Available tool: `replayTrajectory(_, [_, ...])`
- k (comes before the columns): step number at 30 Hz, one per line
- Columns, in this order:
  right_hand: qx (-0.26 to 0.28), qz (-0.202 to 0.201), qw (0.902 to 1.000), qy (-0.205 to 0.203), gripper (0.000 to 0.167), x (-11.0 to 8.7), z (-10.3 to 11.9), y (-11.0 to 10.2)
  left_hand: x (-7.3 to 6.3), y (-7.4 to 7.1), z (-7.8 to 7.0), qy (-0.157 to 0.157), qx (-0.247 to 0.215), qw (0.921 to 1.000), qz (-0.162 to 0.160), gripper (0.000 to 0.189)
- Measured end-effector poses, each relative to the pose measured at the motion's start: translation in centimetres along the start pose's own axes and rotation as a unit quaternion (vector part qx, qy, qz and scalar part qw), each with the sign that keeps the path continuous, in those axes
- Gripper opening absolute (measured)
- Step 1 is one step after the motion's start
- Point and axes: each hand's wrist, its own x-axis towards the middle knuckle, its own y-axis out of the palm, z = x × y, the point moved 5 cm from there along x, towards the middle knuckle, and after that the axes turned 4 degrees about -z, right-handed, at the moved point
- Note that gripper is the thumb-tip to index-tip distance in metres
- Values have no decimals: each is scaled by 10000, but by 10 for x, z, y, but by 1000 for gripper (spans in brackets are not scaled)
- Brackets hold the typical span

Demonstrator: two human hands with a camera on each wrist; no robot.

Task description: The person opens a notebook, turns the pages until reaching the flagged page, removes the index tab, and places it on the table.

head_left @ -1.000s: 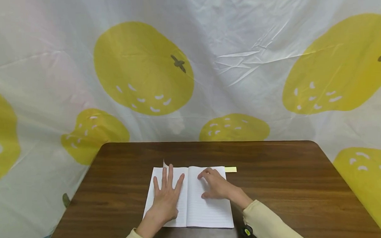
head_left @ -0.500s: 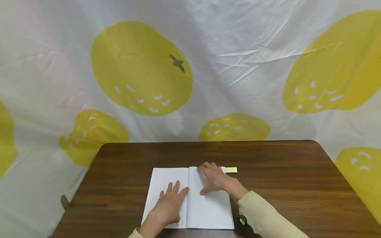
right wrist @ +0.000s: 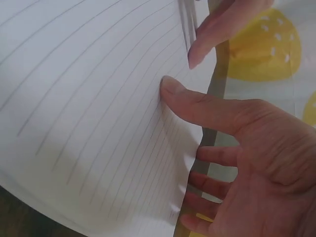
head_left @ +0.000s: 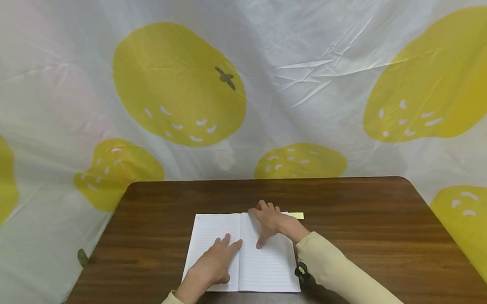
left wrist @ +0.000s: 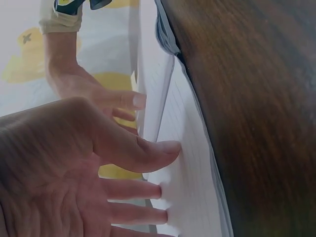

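An open notebook [head_left: 268, 274] with lined white pages lies on the table. My left hand [head_left: 215, 260] rests on its left page, fingers extended, with the thumb [left wrist: 168, 149] close to the centre fold. On the right page is my right hand [head_left: 273, 221], its fingers spread near the top edge beside the fold. In the right wrist view the right thumb [right wrist: 177, 91] touches the ruled paper, and the other fingers [right wrist: 217, 155] reach to the page's edge. Neither hand grips anything. A pale yellow paper strip [head_left: 296, 216] sticks out past the notebook's upper right corner.
The dark wooden table [head_left: 363, 224] stretches around the notebook on all sides. Behind it hangs a white curtain [head_left: 290, 96] printed with large yellow fruit. A small black device [head_left: 301, 271] sits at the right wrist.
My left hand has slid down the left page toward me and to the right. A raised page corner at the top left now lies flat. My right hand has moved slightly upward toward the top edge.
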Motion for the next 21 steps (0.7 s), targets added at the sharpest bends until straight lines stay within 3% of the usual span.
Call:
replayTrajectory(9, [46,-80,9998,163,86,9,6,-3,3,-1,1,-37,147,9998,146,92])
replayTrajectory(21, [-466,-291,9985,9,81,10,17,2,2,1,0,-88,100,9996,229,92])
